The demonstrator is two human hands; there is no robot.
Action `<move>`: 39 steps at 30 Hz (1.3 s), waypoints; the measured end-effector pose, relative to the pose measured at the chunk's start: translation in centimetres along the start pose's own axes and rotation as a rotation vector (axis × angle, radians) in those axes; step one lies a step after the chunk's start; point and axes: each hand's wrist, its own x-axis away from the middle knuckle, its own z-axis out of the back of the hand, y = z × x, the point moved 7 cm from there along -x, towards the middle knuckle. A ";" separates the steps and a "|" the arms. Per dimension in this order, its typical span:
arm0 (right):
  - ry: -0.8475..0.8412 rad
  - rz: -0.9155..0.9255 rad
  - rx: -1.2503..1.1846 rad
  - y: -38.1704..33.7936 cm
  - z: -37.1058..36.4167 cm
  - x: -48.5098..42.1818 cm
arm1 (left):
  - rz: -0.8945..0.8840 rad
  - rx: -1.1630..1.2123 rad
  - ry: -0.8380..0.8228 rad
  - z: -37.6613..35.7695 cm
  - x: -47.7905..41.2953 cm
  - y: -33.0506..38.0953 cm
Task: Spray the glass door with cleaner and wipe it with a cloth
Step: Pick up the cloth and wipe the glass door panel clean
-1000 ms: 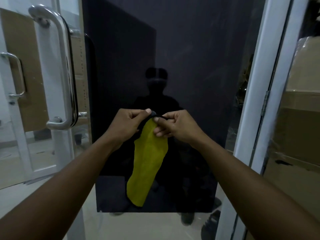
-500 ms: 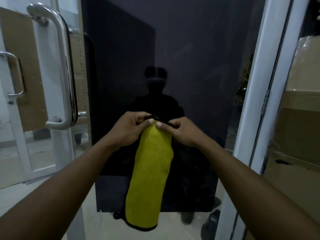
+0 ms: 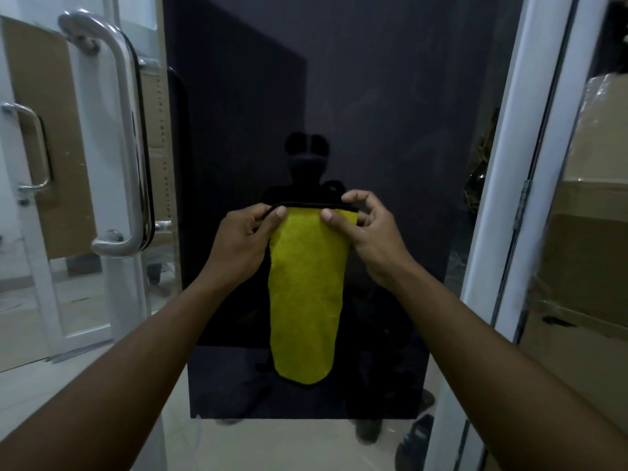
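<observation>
Filling most of the view, the glass door (image 3: pixel 339 113) stands dark and reflective, a dim silhouette of the person mirrored in it. A white frame (image 3: pixel 516 164) runs down its right side, with cardboard boxes (image 3: pixel 584 266) behind glass further right. At left a curved steel handle (image 3: pixel 132 137) is mounted by the door's edge, and pale floor tiles (image 3: pixel 272 443) show below. In front of the glass hangs a yellow cloth (image 3: pixel 306 300) with a black edge. The left hand (image 3: pixel 241 243) and right hand (image 3: pixel 370 232) each pinch a top corner, holding it spread between them.
</observation>
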 end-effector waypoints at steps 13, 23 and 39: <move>0.069 -0.028 -0.106 -0.9 -1.1 -0.4 | 0.554 0.636 -0.324 -6.0 4.2 -2.1; -0.211 -0.561 -0.080 5.0 0.3 2.9 | 0.575 0.626 -0.295 -5.5 2.6 -0.7; -0.072 -0.283 0.172 4.7 1.9 2.2 | 0.785 0.260 -0.269 -2.1 2.4 -6.2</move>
